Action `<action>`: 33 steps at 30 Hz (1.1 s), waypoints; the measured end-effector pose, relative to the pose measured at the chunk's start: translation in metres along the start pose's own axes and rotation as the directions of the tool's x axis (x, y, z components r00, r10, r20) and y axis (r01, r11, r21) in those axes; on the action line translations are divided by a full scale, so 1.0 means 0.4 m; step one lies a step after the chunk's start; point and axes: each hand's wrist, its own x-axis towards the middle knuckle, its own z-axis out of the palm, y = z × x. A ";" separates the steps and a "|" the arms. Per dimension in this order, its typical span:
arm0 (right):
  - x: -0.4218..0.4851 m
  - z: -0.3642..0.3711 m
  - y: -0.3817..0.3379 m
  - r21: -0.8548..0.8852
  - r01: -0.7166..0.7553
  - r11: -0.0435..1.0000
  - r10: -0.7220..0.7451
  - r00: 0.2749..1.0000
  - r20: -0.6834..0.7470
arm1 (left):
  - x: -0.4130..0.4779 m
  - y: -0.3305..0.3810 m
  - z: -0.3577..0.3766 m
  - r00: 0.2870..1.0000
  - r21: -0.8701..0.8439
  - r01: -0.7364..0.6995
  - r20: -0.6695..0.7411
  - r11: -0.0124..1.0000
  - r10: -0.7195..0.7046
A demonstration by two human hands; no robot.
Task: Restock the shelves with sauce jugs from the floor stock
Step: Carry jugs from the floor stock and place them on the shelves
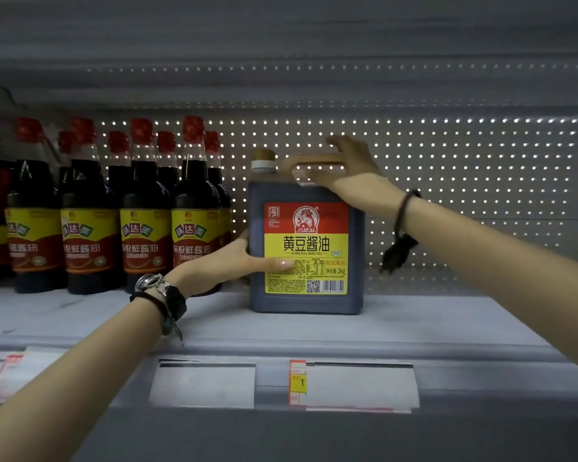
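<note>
Head view, and I'm looking straight at the shelf: one sauce jug stands upright on it at centre frame, red-and-yellow label facing me, dark liquid inside. My right hand comes in from the right edge and sits on the jug's tan handle at the top, thumb under the handle, fingers spread and lifted above it, so that's a loose hold, not a tight wrap. My left hand reaches in from lower left, palm flat against the jug's left side, fingers laid open across the lower label. Just left of the jug, nearly touching my left hand, stands a row of dark bottles with red caps. Perforated back panel behind it all. Price tags sit on the shelf edge at lower centre.
</note>
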 end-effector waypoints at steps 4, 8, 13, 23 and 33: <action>-0.125 -0.028 0.053 0.399 -0.275 0.875 0.084 0.898 0.433 | -0.020 -0.018 -0.017 0.989 0.137 0.046 0.135 0.990 -0.064; -0.226 0.022 0.156 0.159 -0.407 0.899 0.221 0.738 0.637 | -0.025 -0.032 -0.014 0.977 0.206 0.070 0.185 0.976 -0.109; -0.234 0.080 0.203 0.052 -0.318 0.947 0.236 0.792 0.563 | -0.015 -0.036 -0.012 0.974 0.203 0.070 0.196 0.977 -0.110; -0.196 0.103 0.216 0.001 -0.326 0.945 0.266 0.773 0.575 | 0.024 -0.049 -0.022 0.970 0.172 0.166 0.149 0.971 -0.192; -0.150 0.132 0.211 0.040 -0.411 0.911 0.299 0.723 0.623 | 0.070 -0.079 -0.046 0.962 0.211 0.256 0.045 0.944 -0.271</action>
